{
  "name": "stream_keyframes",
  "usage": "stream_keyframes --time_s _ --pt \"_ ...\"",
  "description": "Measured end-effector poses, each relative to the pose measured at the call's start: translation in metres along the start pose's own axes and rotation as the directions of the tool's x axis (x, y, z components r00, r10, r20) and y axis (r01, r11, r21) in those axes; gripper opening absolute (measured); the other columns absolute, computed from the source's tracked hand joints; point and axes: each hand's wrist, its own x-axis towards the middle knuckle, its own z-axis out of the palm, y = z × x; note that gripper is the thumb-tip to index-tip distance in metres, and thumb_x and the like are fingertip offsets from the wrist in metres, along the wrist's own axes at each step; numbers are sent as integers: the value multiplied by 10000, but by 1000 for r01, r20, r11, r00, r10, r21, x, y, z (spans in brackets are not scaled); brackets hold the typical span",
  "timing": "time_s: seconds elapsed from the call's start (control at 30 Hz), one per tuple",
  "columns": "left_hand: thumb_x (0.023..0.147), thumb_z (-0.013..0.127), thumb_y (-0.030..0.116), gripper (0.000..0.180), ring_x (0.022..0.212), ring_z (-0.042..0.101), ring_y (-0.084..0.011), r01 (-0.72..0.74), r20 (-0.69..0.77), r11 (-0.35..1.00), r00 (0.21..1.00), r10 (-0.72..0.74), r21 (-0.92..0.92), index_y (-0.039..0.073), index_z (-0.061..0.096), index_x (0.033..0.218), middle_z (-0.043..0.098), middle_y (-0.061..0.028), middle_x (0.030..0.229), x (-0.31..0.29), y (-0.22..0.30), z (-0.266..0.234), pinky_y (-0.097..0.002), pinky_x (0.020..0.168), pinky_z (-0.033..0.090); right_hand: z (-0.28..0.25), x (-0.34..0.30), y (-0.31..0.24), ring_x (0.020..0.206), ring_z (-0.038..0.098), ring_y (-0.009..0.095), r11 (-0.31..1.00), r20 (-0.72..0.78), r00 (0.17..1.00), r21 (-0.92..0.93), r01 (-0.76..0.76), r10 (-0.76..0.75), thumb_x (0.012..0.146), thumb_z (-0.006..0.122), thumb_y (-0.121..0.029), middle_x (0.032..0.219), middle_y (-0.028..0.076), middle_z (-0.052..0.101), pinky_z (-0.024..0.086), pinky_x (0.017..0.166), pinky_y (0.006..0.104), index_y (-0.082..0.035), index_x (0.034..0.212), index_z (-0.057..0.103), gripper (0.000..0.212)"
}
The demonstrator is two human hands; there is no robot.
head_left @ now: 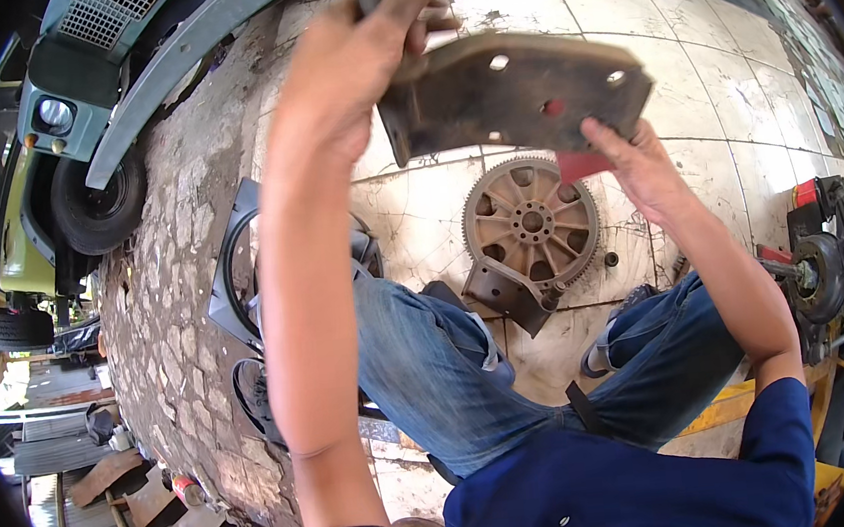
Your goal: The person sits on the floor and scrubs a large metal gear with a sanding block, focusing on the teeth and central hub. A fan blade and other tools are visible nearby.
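Grasping a dark metal plate (488, 102) raised above the floor (696, 179), my right grip (643, 169) holds its right end, a red piece (582, 166) behind. My left grip (350, 74) blurs beside its left end; I cannot tell if it's closed. Below lies a toothed wheel (509, 226), a bent bracket (510, 291) overlapping its near edge.

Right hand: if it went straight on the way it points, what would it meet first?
The dark metal plate, which the right hand seems to grip, thumb on its face; depth beyond is unclear.
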Motion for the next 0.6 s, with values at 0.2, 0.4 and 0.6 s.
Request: stream_keyframes --time_s 0.2,0.4,0.6 --pt "984 552 473 772 1343 448 -290 -82 -304 782 942 -141 -617 78 208 1552 375 -173 1499 -71 -62 24 -422 1155 338 26 -18 -37 1129 624 223 924 -181 983 380 31 42 890 738 -322 1190 107 656 554 970 447 -49 1231 600 458" --pt "915 641 531 706 1300 486 -289 -49 -164 378 946 -279 -924 89 435 1424 549 -125 1361 -57 -78 81 -464 1177 311 27 -12 -26 1178 583 231 909 -47 973 369 -194 227 900 722 -384 1270 151 588 541 979 418 35 1309 501 626" --pt "916 689 449 592 1239 525 -248 -97 -244 368 893 -377 -925 80 506 1341 580 -77 1303 -76 -85 94 -432 1105 406 36 -33 -10 1181 576 230 839 -54 915 423 -343 401 889 748 -367 1243 139 598 541 958 435 52 1307 485 647"
